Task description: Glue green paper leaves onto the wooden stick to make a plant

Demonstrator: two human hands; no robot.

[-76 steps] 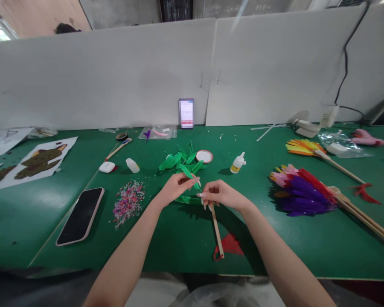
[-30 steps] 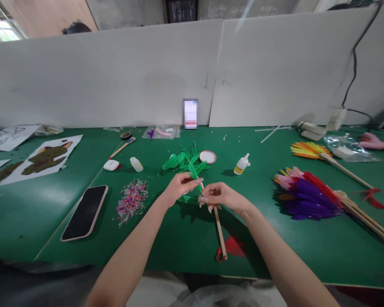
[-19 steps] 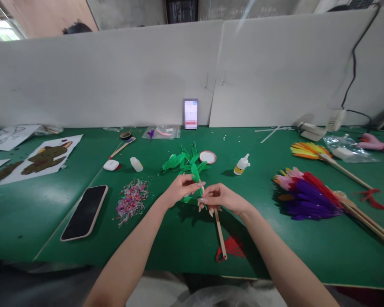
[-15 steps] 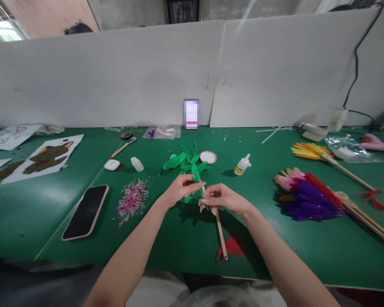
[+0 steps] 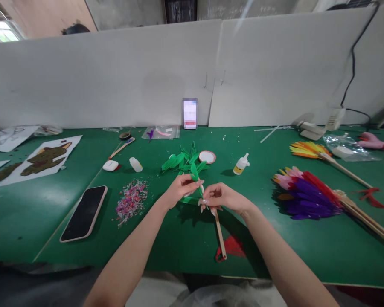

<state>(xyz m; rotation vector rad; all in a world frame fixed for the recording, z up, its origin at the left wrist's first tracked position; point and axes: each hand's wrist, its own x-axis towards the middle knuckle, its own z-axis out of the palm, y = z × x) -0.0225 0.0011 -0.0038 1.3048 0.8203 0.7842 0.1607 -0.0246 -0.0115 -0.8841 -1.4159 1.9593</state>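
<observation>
At the centre of the frame, the left hand (image 5: pixel 183 189) is pinching a green feather (image 5: pixel 195 171) between thumb and fingertips. The right hand (image 5: pixel 218 197) is closing its fingertips at the feather's lower end, just above a wooden handle (image 5: pixel 220 234). Beyond them, green feathers (image 5: pixel 176 162) are lying beside a round white lid (image 5: pixel 207 157).

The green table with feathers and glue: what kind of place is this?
Probably a craft workroom: purple feathers on wooden sticks, a glue-like bottle, and a pile of colourful bits share the table.
</observation>
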